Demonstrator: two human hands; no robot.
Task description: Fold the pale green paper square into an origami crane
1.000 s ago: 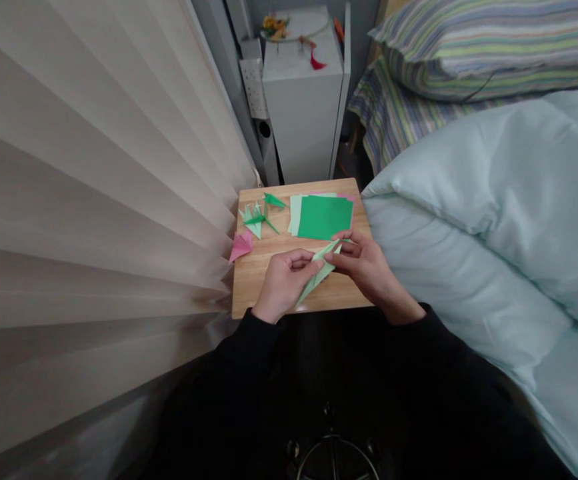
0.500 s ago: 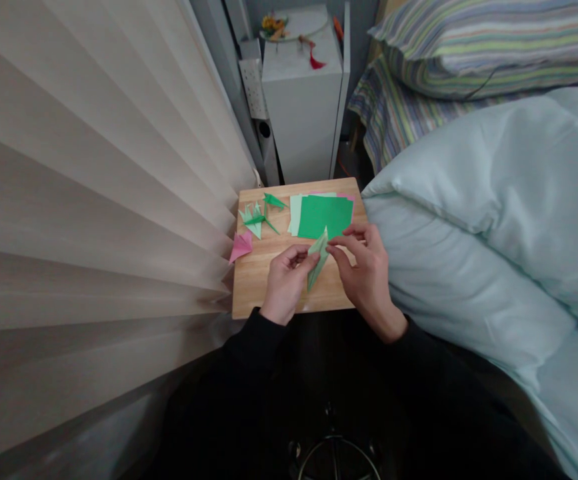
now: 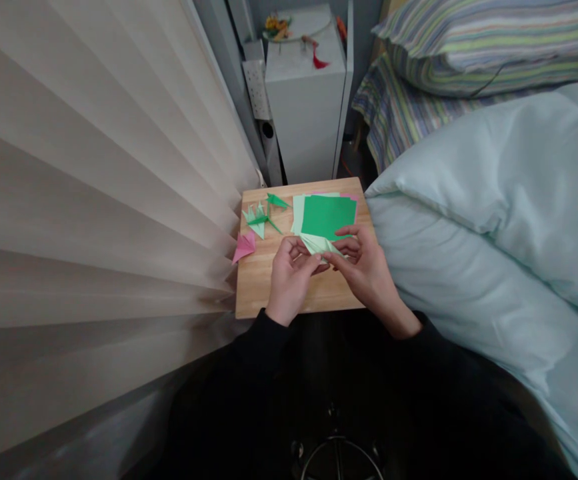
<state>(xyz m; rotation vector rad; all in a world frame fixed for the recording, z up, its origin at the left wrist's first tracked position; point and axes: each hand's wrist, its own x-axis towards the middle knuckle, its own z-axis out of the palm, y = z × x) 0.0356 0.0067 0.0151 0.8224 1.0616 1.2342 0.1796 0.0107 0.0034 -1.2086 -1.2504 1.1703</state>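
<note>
A pale green folded origami paper [image 3: 317, 245] is held between both hands above a small wooden table [image 3: 263, 293]. My left hand [image 3: 291, 273] pinches its lower left side, thumb toward the middle. On the other side my right hand [image 3: 363, 263] grips the right end, with thumb and fingers closed on it and the index finger raised along the top. Just behind the folded paper lies a stack of square paper, a dark green sheet [image 3: 329, 215] on top. Light green and pink edges stick out beneath it.
Several folded paper pieces lie at the table's left: dark green [image 3: 277, 200], light green [image 3: 256, 223] and pink [image 3: 243, 247]. A pleated curtain [image 3: 119, 200] borders the left, a pale blue quilt [image 3: 479, 200] the right. Behind stands a white cabinet [image 3: 306, 120].
The pale green folded paper has turned from nearly upright to lying crosswise. My right hand has shifted from its upper edge to grip its right end; my left hand still holds it.
</note>
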